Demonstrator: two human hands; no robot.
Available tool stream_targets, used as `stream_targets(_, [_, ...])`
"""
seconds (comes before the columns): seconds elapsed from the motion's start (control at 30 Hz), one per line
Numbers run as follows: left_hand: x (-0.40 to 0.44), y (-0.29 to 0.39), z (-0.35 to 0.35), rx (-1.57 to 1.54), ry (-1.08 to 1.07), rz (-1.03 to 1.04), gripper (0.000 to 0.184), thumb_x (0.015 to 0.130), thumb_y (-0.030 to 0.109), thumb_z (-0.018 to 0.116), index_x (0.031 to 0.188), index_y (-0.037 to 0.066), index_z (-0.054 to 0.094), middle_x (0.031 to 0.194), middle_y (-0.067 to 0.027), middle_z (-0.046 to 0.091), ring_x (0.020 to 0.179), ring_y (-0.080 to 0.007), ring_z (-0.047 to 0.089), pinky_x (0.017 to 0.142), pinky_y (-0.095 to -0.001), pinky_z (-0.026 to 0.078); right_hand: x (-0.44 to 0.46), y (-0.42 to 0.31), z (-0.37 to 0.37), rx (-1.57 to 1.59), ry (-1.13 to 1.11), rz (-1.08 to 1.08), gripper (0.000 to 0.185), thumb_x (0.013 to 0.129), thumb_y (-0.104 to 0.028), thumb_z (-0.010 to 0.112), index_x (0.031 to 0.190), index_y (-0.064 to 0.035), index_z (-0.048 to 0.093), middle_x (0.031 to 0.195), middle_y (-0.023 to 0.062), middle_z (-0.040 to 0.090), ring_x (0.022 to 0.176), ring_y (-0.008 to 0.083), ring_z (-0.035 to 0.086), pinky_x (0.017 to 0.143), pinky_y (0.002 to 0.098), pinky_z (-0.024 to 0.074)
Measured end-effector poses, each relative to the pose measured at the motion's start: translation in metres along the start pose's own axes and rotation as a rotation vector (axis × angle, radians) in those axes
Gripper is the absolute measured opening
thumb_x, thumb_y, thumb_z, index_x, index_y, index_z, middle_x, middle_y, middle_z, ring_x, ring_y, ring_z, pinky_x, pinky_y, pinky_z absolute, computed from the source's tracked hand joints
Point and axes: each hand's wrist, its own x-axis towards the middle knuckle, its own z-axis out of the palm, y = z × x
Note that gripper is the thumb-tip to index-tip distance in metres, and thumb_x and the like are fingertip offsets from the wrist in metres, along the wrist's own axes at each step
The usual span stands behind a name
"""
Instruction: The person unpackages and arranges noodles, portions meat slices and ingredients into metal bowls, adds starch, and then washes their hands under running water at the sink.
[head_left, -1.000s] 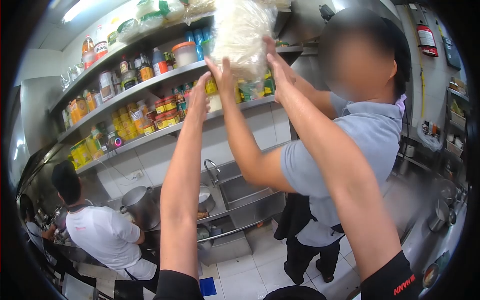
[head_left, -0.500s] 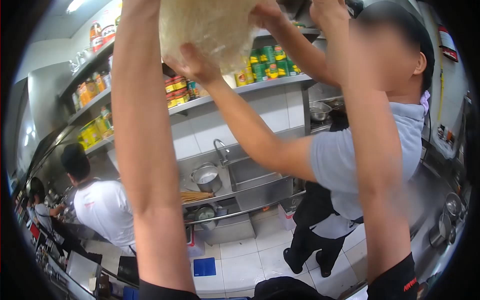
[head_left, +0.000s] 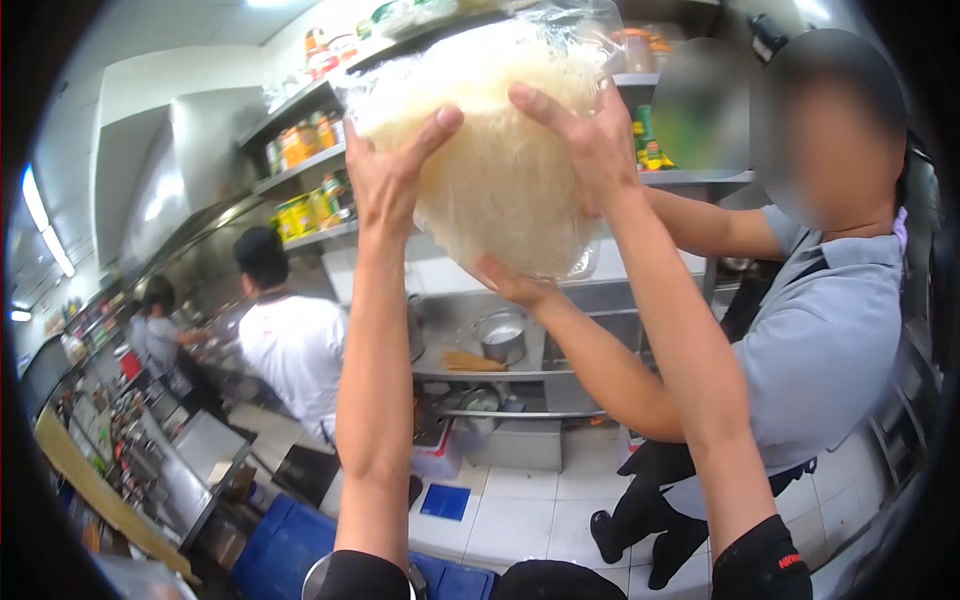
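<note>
Pale-filled plastic bag [head_left: 500,180] is now showing almost whole, at twelve o'clock. Left hand [head_left: 388,178], out of frame half second ago, is clamping nine-o'clock side; right hand [head_left: 598,150], three-o'clock side. Co-worker's hand [head_left: 518,284] is supporting six-o'clock end: load is probably being shared.

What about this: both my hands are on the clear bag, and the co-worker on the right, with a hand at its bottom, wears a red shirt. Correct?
Not quite: that shirt is grey, not red, as the head view shows. The rest holds: your left hand and right hand are on the clear bag, and the co-worker's hand is at its bottom.
</note>
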Motion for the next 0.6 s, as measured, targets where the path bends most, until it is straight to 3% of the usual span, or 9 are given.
stream_targets(0.07, [-0.033,0.018,-0.016,0.017,0.018,-0.015,0.069,0.059,0.021,0.082,0.111,-0.004,0.045,0.098,-0.0132,0.059,0.085,-0.0198,0.059,0.076,-0.0294,0.048,-0.029,0.005,0.012,0.046,-0.027,-0.043,0.057,0.069,-0.024,0.075,0.111,0.0022,0.047,0.102,0.0128,0.059,0.089,0.0184,0.059,0.077,0.0291,0.048])
stream_targets(0.27, [-0.125,0.067,-0.058,0.015,0.243,-0.077,0.066,0.06,0.016,0.08,0.114,-0.002,0.045,0.099,-0.0104,0.058,0.086,-0.0194,0.057,0.077,-0.0299,0.047,-0.119,-0.019,0.036,0.368,-0.107,0.142,0.053,0.069,-0.012,0.074,0.111,0.0034,0.046,0.101,0.0131,0.059,0.088,0.0187,0.059,0.077,0.0291,0.0487])
stream_targets(0.3, [-0.143,0.079,-0.066,0.072,0.285,-0.118,0.066,0.06,0.015,0.079,0.114,-0.002,0.045,0.1,-0.0105,0.057,0.087,-0.0194,0.057,0.078,-0.0303,0.046,-0.133,-0.011,0.042,0.352,-0.029,0.097,0.056,0.062,-0.019,0.081,0.098,0.0031,0.043,0.091,0.0175,0.06,0.078,0.0194,0.062,0.068,0.0287,0.0523])
stream_targets(0.4, [-0.198,0.103,-0.088,0.066,0.363,-0.143,0.064,0.06,0.012,0.078,0.114,-0.002,0.045,0.101,-0.0105,0.057,0.087,-0.0195,0.057,0.078,-0.03,0.046,-0.182,-0.026,0.051,0.451,-0.07,0.182,0.05,0.063,-0.011,0.079,0.095,0.001,0.042,0.089,0.016,0.061,0.077,0.0178,0.062,0.066,0.027,0.052])
stream_targets(0.53, [-0.27,0.136,-0.1,0.186,0.507,-0.317,0.062,0.061,0.009,0.076,0.112,-0.003,0.045,0.098,-0.0118,0.058,0.085,-0.0188,0.058,0.077,-0.0289,0.047,-0.24,-0.042,0.048,0.457,-0.144,0.451,0.049,0.063,-0.007,0.079,0.094,-0.0009,0.041,0.089,0.014,0.06,0.076,0.016,0.061,0.065,0.0256,0.0508])
stream_targets(0.6, [-0.302,0.144,-0.101,0.204,0.585,-0.378,0.061,0.06,0.008,0.076,0.111,-0.003,0.045,0.096,-0.0121,0.058,0.084,-0.0187,0.058,0.077,-0.0288,0.047,-0.268,-0.041,0.043,0.361,-0.188,0.461,0.05,0.064,-0.005,0.078,0.095,-0.0014,0.04,0.089,0.0127,0.059,0.079,0.0157,0.06,0.066,0.0254,0.0505])
